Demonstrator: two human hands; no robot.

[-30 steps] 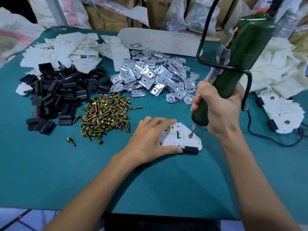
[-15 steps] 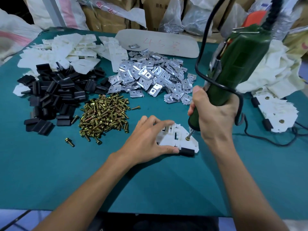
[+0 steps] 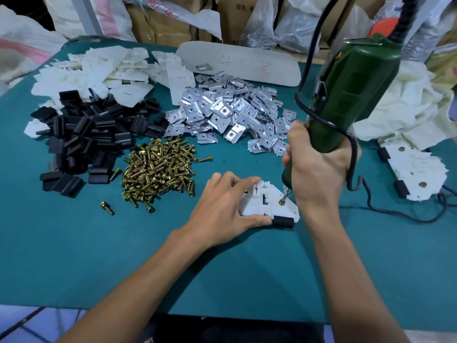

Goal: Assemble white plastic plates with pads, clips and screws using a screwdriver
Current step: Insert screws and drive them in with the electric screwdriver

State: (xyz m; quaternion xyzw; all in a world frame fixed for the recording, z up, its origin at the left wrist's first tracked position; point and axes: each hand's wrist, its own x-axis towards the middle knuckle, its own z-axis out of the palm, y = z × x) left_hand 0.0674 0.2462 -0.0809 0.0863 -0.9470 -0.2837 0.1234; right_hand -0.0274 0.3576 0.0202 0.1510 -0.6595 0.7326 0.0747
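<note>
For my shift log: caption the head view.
Left hand steadies white plate; right hand holds green screwdriver on its screw.

In the upper middle of the frame, the pale rounded board [image 3: 237,63] has red handwriting that I read as "45", followed by one character I can't make out. The cardboard box [image 3: 232,18] at top centre carries small dark printed Chinese characters, apparently "颜色". Red print on the white sack [image 3: 170,14] to its left is too crumpled to read.
</note>
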